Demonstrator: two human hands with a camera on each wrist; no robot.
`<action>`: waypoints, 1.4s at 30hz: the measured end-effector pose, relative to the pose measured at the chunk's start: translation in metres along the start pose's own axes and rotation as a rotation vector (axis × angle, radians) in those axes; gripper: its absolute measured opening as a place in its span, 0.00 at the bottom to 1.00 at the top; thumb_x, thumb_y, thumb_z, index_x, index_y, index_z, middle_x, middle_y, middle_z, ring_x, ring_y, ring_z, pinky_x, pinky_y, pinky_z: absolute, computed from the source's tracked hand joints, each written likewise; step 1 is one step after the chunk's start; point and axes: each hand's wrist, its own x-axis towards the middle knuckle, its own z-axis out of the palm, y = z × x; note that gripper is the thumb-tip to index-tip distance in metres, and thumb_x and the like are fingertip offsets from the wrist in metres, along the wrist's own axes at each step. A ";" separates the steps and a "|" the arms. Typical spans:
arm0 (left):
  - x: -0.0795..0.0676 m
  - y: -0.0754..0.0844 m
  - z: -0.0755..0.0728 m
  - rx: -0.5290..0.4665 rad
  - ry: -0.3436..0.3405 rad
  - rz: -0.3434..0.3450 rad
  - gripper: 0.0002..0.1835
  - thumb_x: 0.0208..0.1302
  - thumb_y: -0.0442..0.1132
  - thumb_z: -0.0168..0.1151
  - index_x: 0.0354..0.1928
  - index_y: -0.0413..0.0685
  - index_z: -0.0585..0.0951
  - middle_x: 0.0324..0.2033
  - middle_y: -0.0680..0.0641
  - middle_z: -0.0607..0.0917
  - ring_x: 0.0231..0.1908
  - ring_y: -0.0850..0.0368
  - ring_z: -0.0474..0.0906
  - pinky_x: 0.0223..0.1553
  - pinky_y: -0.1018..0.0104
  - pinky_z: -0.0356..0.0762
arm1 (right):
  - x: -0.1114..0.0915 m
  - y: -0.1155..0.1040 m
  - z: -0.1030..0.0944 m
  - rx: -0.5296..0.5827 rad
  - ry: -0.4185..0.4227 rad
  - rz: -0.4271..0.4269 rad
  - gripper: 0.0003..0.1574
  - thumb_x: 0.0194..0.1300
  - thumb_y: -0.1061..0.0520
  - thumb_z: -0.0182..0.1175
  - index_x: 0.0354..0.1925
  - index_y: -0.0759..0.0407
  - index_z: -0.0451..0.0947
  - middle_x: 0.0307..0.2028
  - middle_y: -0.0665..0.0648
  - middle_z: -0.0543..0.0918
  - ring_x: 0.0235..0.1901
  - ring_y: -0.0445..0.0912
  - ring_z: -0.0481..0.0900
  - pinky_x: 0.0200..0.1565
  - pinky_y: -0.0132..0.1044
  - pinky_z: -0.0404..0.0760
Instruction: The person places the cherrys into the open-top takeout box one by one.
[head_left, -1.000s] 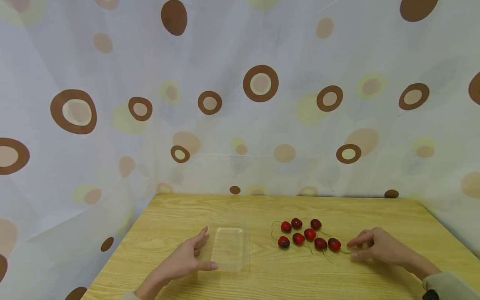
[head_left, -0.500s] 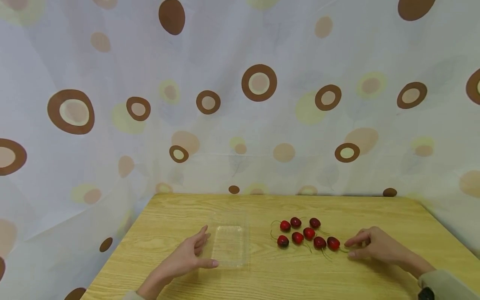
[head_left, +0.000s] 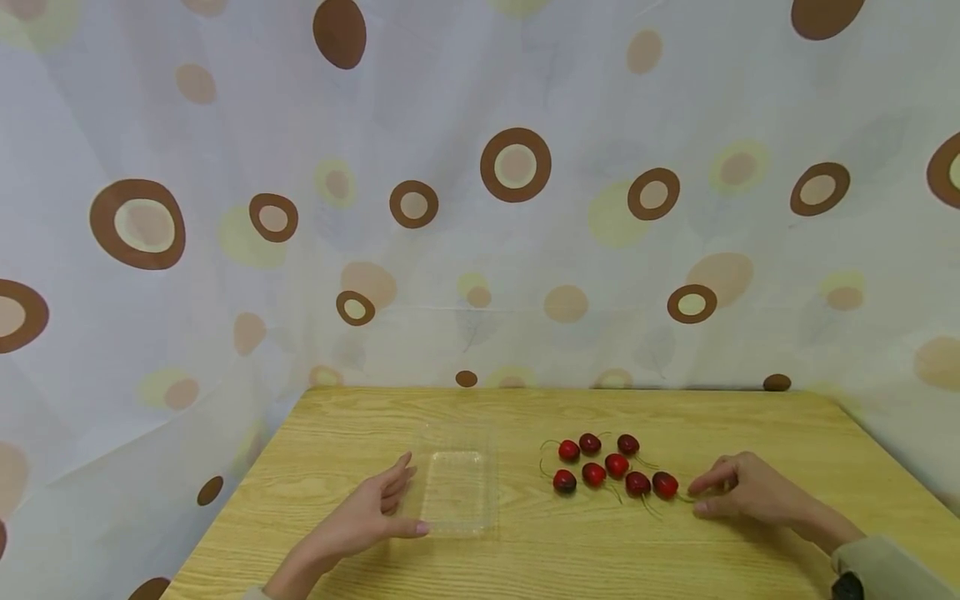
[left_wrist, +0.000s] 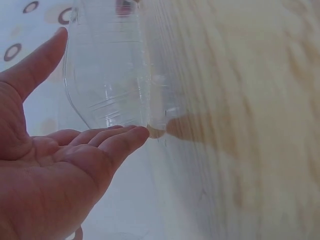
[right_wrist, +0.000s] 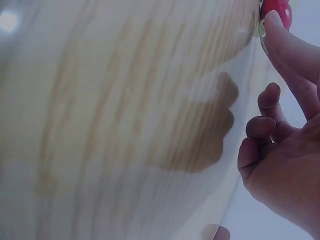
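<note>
A clear plastic box (head_left: 455, 493) stands on the table, left of the middle. My left hand (head_left: 363, 515) is at its left side, thumb and fingers spread; in the left wrist view the straight fingertips (left_wrist: 135, 135) reach the box's lower edge. Several dark red cherries (head_left: 617, 465) with thin green stems lie loose to the right of the box. Beside the rightmost cherry (head_left: 664, 485) is my right hand (head_left: 757, 492), thumb and index finger parted around the end of its stem. The right wrist view shows that stem (right_wrist: 262, 37) close by a fingertip, the other fingers loosely bent.
The wooden table (head_left: 570, 558) runs back to a pale curtain (head_left: 570, 250) with brown and beige spots, which also hangs along the left side. A dark band (head_left: 847, 586) is on my right wrist at the sleeve (head_left: 885, 567).
The head view has drifted slightly. Both hands keep nearly the same places by the box and the rightmost cherry, and the cherries lie as before.
</note>
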 end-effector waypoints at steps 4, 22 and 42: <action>0.000 -0.001 -0.001 0.008 -0.009 0.000 0.58 0.71 0.42 0.73 0.83 0.34 0.40 0.80 0.26 0.51 0.78 0.28 0.48 0.73 0.35 0.57 | 0.001 -0.001 0.002 -0.001 0.003 -0.001 0.11 0.65 0.60 0.74 0.44 0.66 0.91 0.35 0.52 0.84 0.30 0.38 0.70 0.31 0.33 0.70; 0.001 -0.001 -0.002 0.004 -0.031 0.026 0.57 0.72 0.40 0.71 0.82 0.30 0.39 0.79 0.24 0.49 0.77 0.26 0.47 0.73 0.33 0.56 | -0.003 0.005 -0.005 -0.003 0.011 0.062 0.09 0.67 0.61 0.73 0.44 0.65 0.91 0.36 0.55 0.84 0.29 0.39 0.70 0.30 0.33 0.70; 0.002 -0.002 -0.002 -0.003 -0.030 0.009 0.57 0.72 0.40 0.72 0.83 0.32 0.39 0.79 0.25 0.48 0.77 0.26 0.47 0.73 0.33 0.56 | -0.002 0.007 -0.007 -0.011 0.001 0.060 0.09 0.69 0.59 0.71 0.43 0.65 0.91 0.36 0.54 0.84 0.31 0.38 0.72 0.32 0.33 0.72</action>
